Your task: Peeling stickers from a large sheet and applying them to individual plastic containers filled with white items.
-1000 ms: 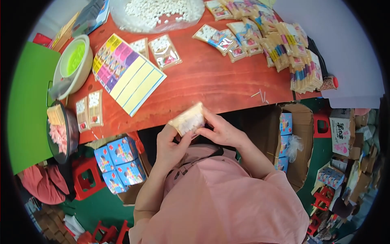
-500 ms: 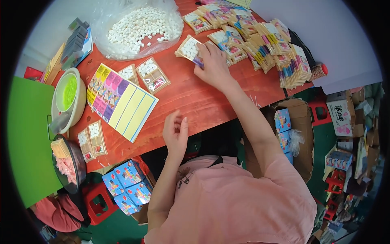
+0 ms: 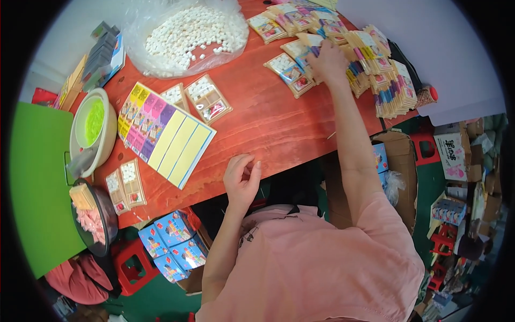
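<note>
My right hand reaches over the packed rows at the back right, its fingers closed round a small wooden box with a purple label band, mostly hidden by the hand. Just left of it lies another box with a blue band, white cubes showing in it. Above the table's near edge my left hand hangs loosely curled, thumb apart from the fingers, with nothing visible in it. The label sheet, part of its stickers peeled away, lies left of that hand. Beyond the sheet sits an unlabelled compartment box with white cubes.
A clear plastic bag of white cubes stands at the back. Overlapping finished boxes fill the right. Bowls line the left edge, near two more boxes. Blue cartons and a cardboard box stand below the table.
My right hand has carried the purple-banded box right and away from me, into the rows. My left hand has barely moved. The view has shifted slightly.
</note>
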`<state>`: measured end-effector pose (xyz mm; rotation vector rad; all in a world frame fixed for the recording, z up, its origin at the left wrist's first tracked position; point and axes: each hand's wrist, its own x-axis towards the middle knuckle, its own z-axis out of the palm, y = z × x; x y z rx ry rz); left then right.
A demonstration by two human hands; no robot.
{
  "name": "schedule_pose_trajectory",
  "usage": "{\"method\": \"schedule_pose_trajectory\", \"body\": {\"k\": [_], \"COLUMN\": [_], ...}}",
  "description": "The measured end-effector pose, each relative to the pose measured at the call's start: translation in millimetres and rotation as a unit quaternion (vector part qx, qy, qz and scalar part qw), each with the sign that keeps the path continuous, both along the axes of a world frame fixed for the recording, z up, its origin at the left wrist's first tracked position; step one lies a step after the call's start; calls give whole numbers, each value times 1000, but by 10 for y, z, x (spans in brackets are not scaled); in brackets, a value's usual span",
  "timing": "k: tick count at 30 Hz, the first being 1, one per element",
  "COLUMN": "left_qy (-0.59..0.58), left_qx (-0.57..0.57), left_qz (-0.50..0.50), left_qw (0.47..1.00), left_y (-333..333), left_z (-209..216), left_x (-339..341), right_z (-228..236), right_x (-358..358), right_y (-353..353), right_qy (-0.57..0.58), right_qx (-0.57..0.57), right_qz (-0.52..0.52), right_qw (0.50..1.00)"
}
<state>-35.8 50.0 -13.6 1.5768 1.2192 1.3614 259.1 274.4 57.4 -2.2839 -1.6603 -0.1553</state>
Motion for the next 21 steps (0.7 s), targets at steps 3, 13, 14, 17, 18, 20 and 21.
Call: {"method": "schedule_pose_trajectory", "body": {"k": [3, 13, 14, 17, 18, 20, 21], "left_qy": [7, 72, 92, 132, 122, 104, 101], "left_qx": [26, 39, 57, -6, -16, -33, -33], "left_qz": [19, 322, 371, 424, 429, 406, 401], "left_qw": [999, 943, 922, 896, 895, 908, 910], "left_y": [3, -66, 10, 183, 214, 270, 255], "left_z": [-18, 259, 254, 112, 50, 53, 8], "left_x": [-20, -685, -884, -1513, -1663, -1718, -1712], "right_z": [38, -429, -478, -536, -534, -642, -693], "right_x": [-206, -2021, -2185, -2544, -2623, -2673, -2689], "right_y": [-16, -899, -911, -805, -770, -638, -568], "right_qy": [-115, 150, 174, 163, 134, 102, 75], "right_qx": [11, 135, 136, 150, 141, 151, 157], "right_qz": [0, 444, 455, 431, 409, 366, 331], "right_qw": [993, 873, 863, 875, 891, 912, 927]}}
